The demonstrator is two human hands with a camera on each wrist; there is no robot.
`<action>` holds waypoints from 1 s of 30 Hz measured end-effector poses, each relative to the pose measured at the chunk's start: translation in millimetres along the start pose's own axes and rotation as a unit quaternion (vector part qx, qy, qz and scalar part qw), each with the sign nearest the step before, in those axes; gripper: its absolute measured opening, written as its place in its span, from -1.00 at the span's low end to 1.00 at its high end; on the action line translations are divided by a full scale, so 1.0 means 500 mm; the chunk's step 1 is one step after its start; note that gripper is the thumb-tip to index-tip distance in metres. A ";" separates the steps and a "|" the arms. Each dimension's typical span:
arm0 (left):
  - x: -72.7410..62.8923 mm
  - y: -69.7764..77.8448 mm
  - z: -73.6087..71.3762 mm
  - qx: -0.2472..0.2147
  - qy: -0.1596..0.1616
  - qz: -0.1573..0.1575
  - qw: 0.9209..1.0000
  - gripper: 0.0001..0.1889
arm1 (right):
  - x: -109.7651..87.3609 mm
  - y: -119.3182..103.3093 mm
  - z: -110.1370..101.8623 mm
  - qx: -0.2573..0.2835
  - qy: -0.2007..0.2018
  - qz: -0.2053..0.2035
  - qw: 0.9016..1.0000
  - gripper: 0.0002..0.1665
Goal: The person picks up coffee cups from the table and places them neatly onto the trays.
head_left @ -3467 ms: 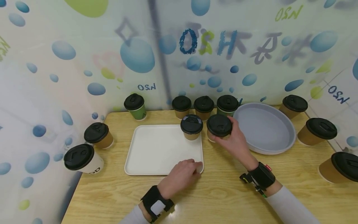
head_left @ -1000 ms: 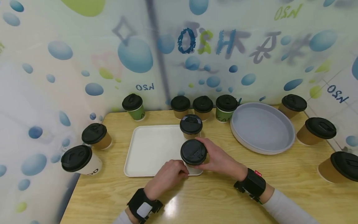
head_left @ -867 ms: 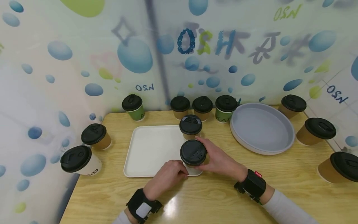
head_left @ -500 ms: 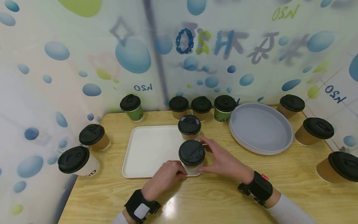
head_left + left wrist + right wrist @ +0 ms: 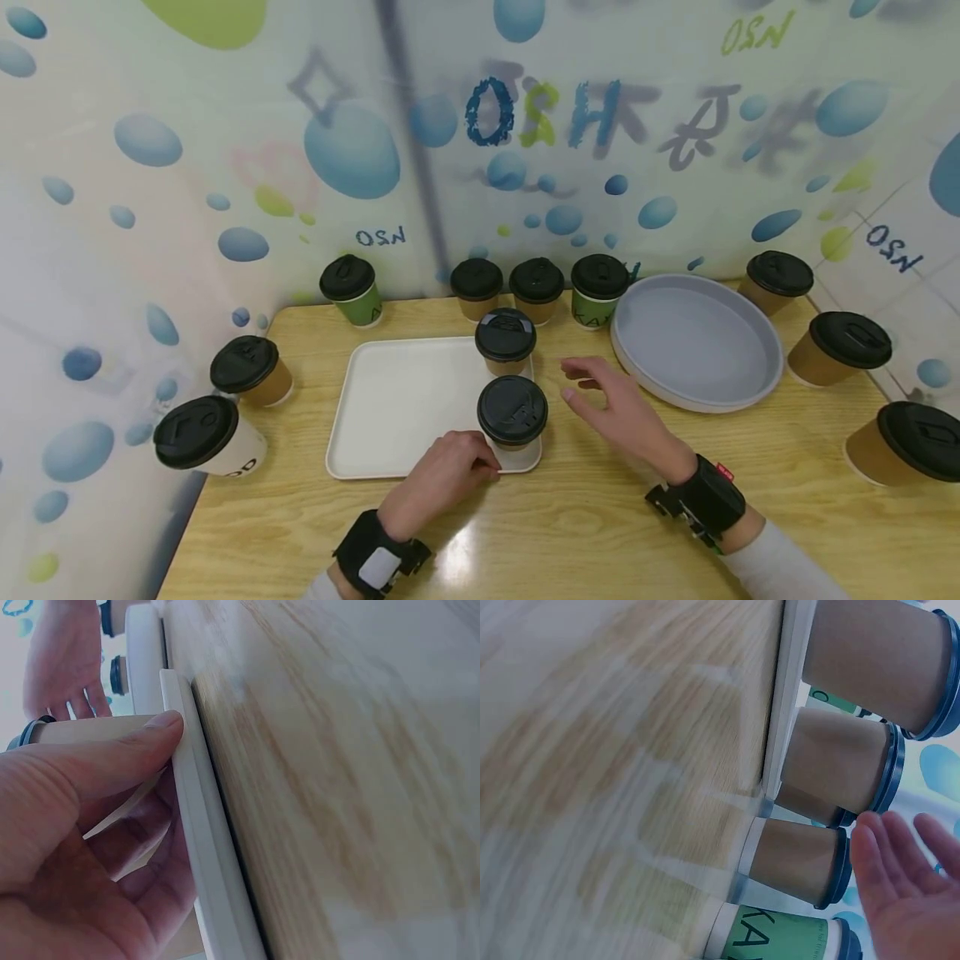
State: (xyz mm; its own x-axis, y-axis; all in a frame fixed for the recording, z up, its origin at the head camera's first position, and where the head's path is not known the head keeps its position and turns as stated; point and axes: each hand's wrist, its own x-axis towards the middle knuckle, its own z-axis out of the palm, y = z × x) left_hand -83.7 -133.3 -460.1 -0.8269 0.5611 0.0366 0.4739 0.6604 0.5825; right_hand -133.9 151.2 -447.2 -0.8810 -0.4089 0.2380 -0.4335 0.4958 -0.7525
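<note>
On the white tray (image 5: 405, 408), a black-lidded brown paper coffee cup (image 5: 513, 410) stands upright at the front right corner. Just behind it, along the tray's right side, is a second brown coffee cup (image 5: 506, 340). My left hand (image 5: 441, 483) is at the tray's front edge beside the front cup, its fingers curled; the left wrist view shows the thumb (image 5: 154, 735) and fingers on the tray rim (image 5: 199, 795). My right hand (image 5: 622, 412) hovers to the right of the tray, fingers loosely bent and apart from the cups, holding nothing.
A grey round tray (image 5: 697, 342) lies at the right. Along the back stand two brown cups (image 5: 477, 287) and green cups (image 5: 598, 290) (image 5: 351, 290). A white cup (image 5: 212, 435) and a brown cup (image 5: 252, 371) are on the left; several brown cups (image 5: 840, 350) line the right.
My right hand has brought the brown coffee cup from beside the tray onto its front right corner, let go and drawn back to the right. My left hand has shifted left along the tray edge.
</note>
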 end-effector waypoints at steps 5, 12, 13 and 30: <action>-0.001 0.001 0.000 0.002 -0.003 -0.003 1.000 -0.94 | 0.016 0.005 0.002 -0.059 0.037 0.036 0.997 -0.72; -0.005 0.005 -0.001 0.013 -0.006 -0.012 1.000 -0.96 | 0.048 0.011 0.025 -0.161 -0.024 0.070 0.984 -0.79; -0.006 0.006 -0.002 0.014 -0.008 -0.013 1.000 -0.95 | 0.053 0.011 0.028 -0.164 -0.034 0.075 0.983 -0.79; -0.090 -0.037 -0.135 0.021 0.209 -0.078 0.975 -0.94 | 0.100 0.012 0.055 -0.152 -0.152 0.102 0.971 -0.78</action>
State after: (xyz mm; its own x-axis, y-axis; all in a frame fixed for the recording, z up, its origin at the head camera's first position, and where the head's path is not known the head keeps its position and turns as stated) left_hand -75.7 -204.7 -417.8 -0.9364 0.2061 0.2839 0.3380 0.7464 0.5733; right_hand -175.3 112.4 -456.6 -0.8776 -0.4631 -0.1239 -0.3325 0.7743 -0.5385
